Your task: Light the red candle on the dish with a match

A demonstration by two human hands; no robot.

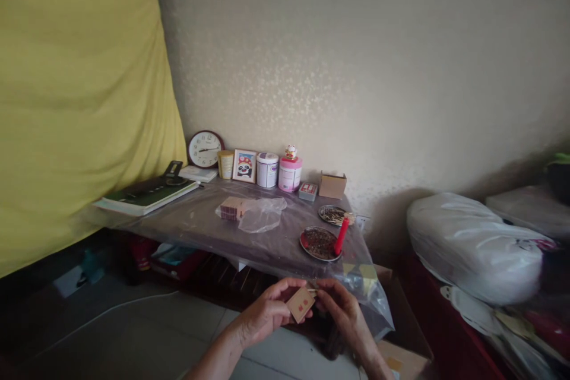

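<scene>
A small tan matchbox [301, 305] with red print on its face is gripped by my left hand [271, 310], thumb and fingers closed around it. Against the box's far right end, my right hand [341, 309] is closed in a pinch. A thin pale matchstick [312, 291] shows between its fingertips and the box. Both hands are just off the front edge of the table. Beyond them, a red candle [342, 236] stands upright at the right rim of a dark round plate [317, 243]. Matchsticks lie on a second plate [330, 214] behind.
Plastic film covers the table [196, 219]. It carries a pack of matchboxes [233, 209], a crumpled clear bag [263, 215], a green book [149, 195], a clock [206, 149], tins and a small open carton [332, 185]. White bags [474, 243] lie at right; a yellow curtain [84, 89] hangs left.
</scene>
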